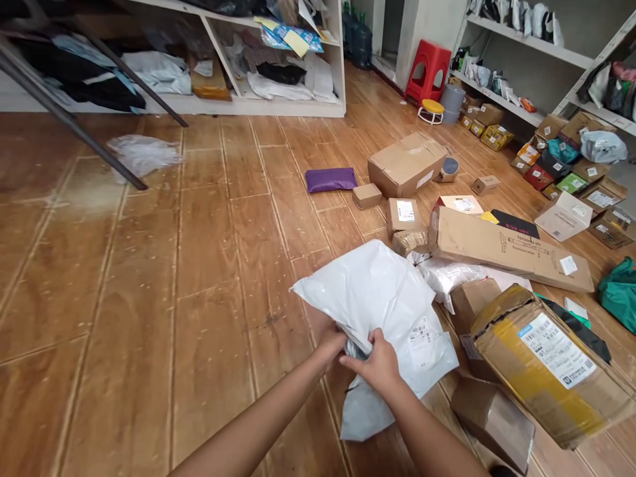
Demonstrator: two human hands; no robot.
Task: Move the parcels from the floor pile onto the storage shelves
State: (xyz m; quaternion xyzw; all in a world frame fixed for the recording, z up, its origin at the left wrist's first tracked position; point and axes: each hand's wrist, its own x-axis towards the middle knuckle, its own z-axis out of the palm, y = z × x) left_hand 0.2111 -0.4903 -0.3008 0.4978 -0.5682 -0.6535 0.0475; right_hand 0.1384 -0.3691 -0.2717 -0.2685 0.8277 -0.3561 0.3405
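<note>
A large white plastic mailing bag (pixel 372 285) with a printed label is held in front of me, over the wooden floor. My left hand (pixel 334 341) grips its near left edge, the fingers partly hidden behind the plastic. Beside it my right hand (pixel 380 364) pinches a fold of the same bag between thumb and fingers. The plastic is bunched between the two hands, and a lower flap hangs toward me. A long cardboard box (pixel 507 248) and a taped carton (pixel 551 371) with a white label lie just to the right of the bag.
More parcels spread over the floor to the right, among them a brown box (pixel 407 164) and a purple packet (pixel 330 179). A red stool (pixel 427 71) stands at the back. White shelves (pixel 298 108) line the far wall. Dark metal legs (pixel 74 126) slant in at left.
</note>
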